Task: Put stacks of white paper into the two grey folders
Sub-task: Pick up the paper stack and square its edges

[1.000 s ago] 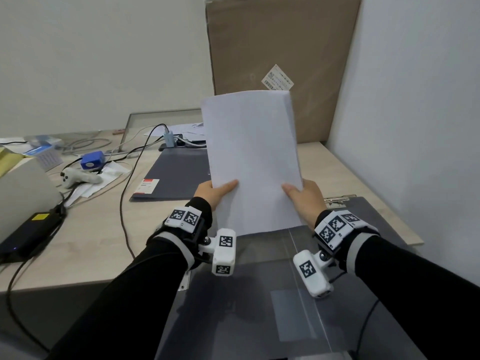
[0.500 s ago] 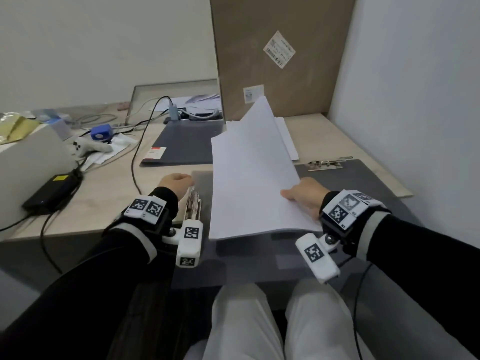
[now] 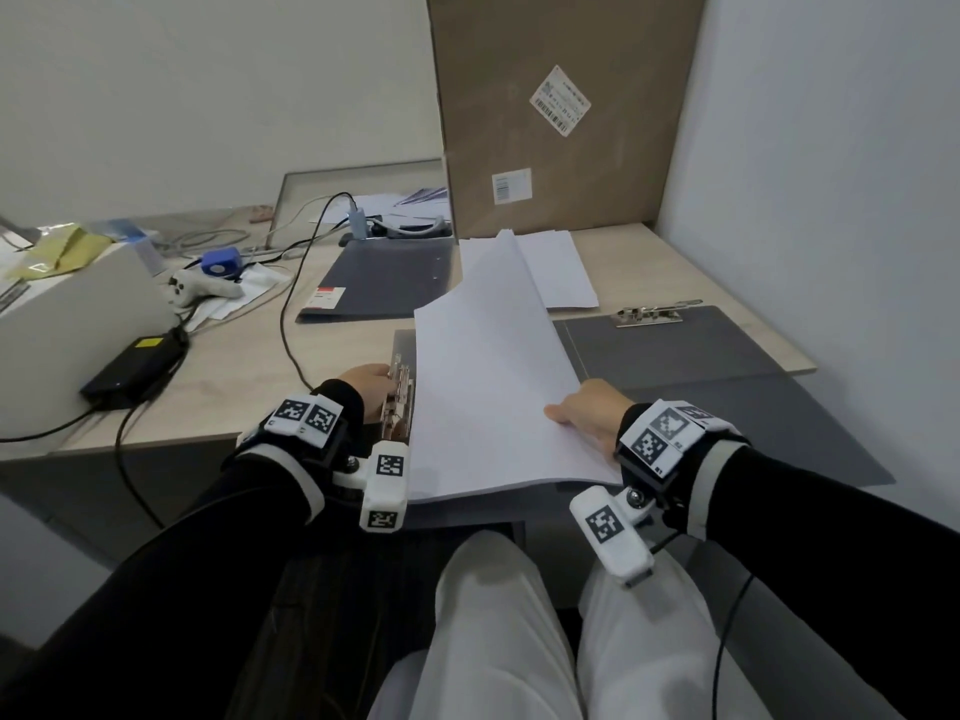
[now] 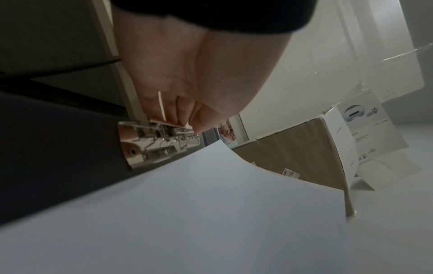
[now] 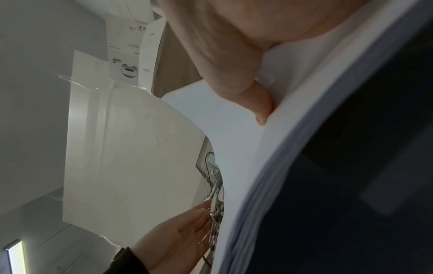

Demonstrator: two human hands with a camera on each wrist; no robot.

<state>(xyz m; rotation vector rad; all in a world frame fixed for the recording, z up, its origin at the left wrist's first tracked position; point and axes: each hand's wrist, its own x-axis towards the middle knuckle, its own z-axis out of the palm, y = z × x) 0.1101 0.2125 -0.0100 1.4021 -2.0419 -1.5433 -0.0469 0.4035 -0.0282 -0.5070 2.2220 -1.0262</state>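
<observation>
An open grey folder (image 3: 701,356) lies at the table's front edge, with a metal clip (image 3: 397,402) on its left half and another clip (image 3: 655,313) at its far right. My right hand (image 3: 587,413) grips the right edge of a white paper stack (image 3: 493,397), thumb (image 5: 260,111) on top; the stack slants over the folder, its left edge low beside the clip. My left hand (image 3: 366,387) pinches that clip (image 4: 152,144) with its fingertips. A second grey folder (image 3: 384,283) lies closed farther back. More white paper (image 3: 561,272) lies behind the open folder.
A tall brown cardboard box (image 3: 561,111) leans against the back wall. Black cables (image 3: 291,314), a power brick (image 3: 132,371), a white controller (image 3: 200,291) and a white box (image 3: 67,324) fill the left of the table. The wall is close on the right.
The stack stood upright in both hands; it has come down over the open folder. My left hand let go of it and moved to the metal clip.
</observation>
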